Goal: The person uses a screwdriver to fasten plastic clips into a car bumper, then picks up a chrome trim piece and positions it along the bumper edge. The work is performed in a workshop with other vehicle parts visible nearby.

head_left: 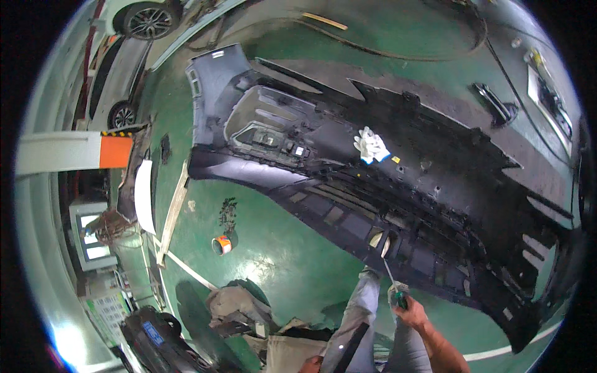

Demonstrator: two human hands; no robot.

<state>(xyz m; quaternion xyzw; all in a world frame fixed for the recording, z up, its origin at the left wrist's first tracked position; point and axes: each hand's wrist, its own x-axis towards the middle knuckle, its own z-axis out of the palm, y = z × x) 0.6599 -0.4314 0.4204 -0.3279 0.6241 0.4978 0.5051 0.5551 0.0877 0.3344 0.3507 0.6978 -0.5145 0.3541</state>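
Note:
A large black car bumper (pixel 457 149) lies on the floor in front of me, its ribbed and slotted inner side showing. My right hand (pixel 410 313) is closed around the green and black handle of a screwdriver (pixel 390 273). The long thin shaft points away from me, its tip at the bumper's near edge beside pale openings; whether it touches is too small to tell. My left hand (pixel 311 365) shows only partly at the lower edge, its fingers mostly hidden, close to my left leg. A pair of white gloves (pixel 371 146) with blue cuffs rests on the bumper.
An orange and white roll or can (pixel 221 245) stands on the green floor, with small dark parts (pixel 228 213) beside it. Wooden strips (pixel 173 214) lie left. A cloth-covered heap (pixel 239 309) sits near left. A hose (pixel 398 56) curves across the back; parked cars (pixel 118 81) stand far left.

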